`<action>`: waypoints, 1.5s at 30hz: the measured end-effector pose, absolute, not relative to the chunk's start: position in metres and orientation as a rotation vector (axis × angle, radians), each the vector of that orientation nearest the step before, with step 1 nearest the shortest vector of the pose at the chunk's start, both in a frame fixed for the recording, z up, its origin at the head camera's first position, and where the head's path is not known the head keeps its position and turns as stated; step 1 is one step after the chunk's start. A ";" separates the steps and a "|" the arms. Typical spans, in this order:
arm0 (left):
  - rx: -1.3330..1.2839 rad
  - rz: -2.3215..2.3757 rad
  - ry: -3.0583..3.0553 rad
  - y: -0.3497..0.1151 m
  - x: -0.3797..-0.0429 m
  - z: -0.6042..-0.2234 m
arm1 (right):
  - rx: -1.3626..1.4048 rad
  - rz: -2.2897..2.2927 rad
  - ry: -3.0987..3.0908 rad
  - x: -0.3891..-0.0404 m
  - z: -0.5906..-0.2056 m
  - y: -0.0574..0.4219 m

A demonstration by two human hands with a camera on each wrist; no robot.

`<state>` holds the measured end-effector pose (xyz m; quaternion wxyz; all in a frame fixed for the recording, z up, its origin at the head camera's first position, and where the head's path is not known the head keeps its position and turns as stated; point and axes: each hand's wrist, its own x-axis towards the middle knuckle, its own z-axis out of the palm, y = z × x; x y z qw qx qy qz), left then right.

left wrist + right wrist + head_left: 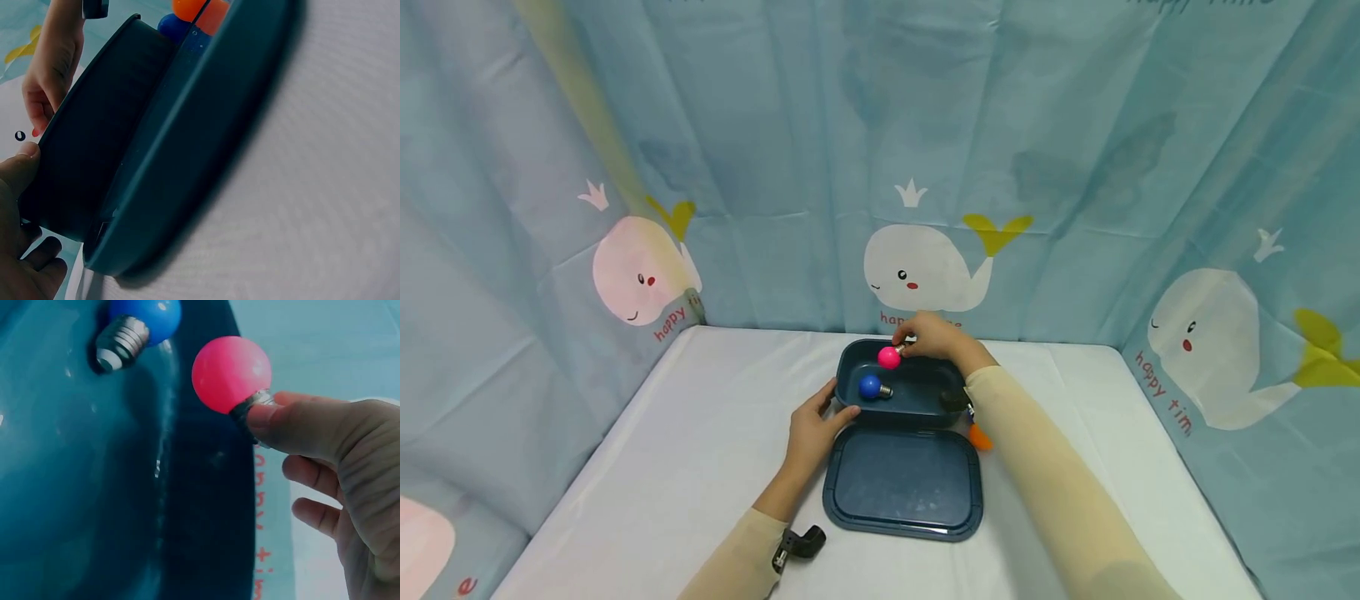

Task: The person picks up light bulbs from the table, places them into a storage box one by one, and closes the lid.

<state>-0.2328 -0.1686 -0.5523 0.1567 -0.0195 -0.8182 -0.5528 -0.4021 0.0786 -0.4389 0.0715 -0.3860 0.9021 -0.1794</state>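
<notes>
My right hand (934,336) pinches a pink light bulb (889,357) by its metal screw base, thumb against fingers. The bulb hangs above the far part of a dark blue plastic box (917,392), globe pointing left. Inside the box lies a blue light bulb (870,387) on its side; its silver base shows in the right wrist view. My left hand (811,429) holds the box at its near left corner. The left wrist view shows the left thumb (22,165) on the box's edge, other fingers curled beside the wall.
A dark blue lid (902,479) lies flat in front of the box. Right of them, partly behind the right sleeve, sits an orange bulb (979,437); the left wrist view shows a blue globe (174,27) by it. A whale-print curtain (805,167) hangs behind the white table (700,467).
</notes>
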 end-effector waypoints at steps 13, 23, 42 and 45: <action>-0.040 -1.592 -2.346 -0.169 -0.232 -0.553 | -1.095 -0.426 2.746 -0.395 -0.452 0.051; -0.029 -1.606 -2.345 -0.168 -0.231 -0.553 | -1.153 -0.343 2.741 -0.396 -0.467 0.034; -0.061 -1.583 -2.341 -0.169 -0.231 -0.551 | -1.146 -0.443 2.728 -0.387 -0.460 0.032; -0.057 -1.587 -2.349 -0.169 -0.230 -0.550 | -1.183 -0.467 2.738 -0.380 -0.454 0.036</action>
